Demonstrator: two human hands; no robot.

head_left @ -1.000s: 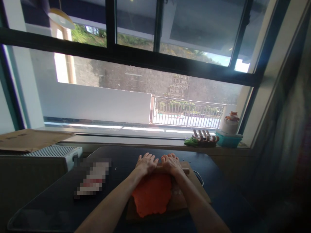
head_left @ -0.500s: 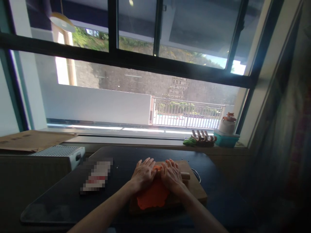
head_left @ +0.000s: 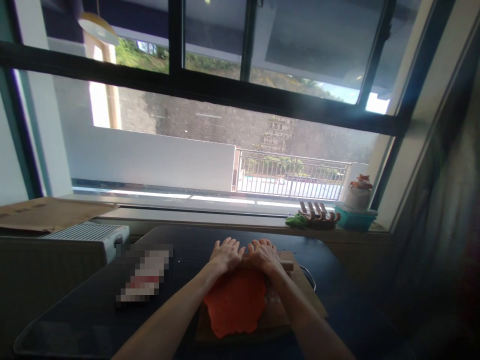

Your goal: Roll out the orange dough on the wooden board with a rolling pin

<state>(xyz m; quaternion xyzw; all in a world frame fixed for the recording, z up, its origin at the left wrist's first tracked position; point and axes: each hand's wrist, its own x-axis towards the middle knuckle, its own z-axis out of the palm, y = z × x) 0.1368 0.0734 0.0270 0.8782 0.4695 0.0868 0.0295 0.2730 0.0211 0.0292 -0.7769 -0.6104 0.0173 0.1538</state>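
A sheet of orange dough (head_left: 237, 302) with an uneven edge lies on a wooden board (head_left: 309, 295). Across its far end rests a wooden rolling pin (head_left: 287, 265), mostly covered by my hands, its right handle showing. My left hand (head_left: 226, 255) presses on the left part of the pin with fingers stretched forward. Beside it, my right hand (head_left: 263, 254) lies palm down over the pin, fingers extended. Neither hand is wrapped round it. Both forearms reach in from below, flanking the dough.
The board stands on a dark table (head_left: 93, 300). A curved metal handle (head_left: 310, 277) shows at the board's right. Left lies a blurred-out flat item (head_left: 146, 277). A radiator (head_left: 90, 235) with brown paper (head_left: 48, 212) is at far left. The sill holds a teal box (head_left: 356, 218).
Both hands have moved forward with the rolling pin, toward the window. More of the orange dough now shows between my forearms, and my fingers are straighter.
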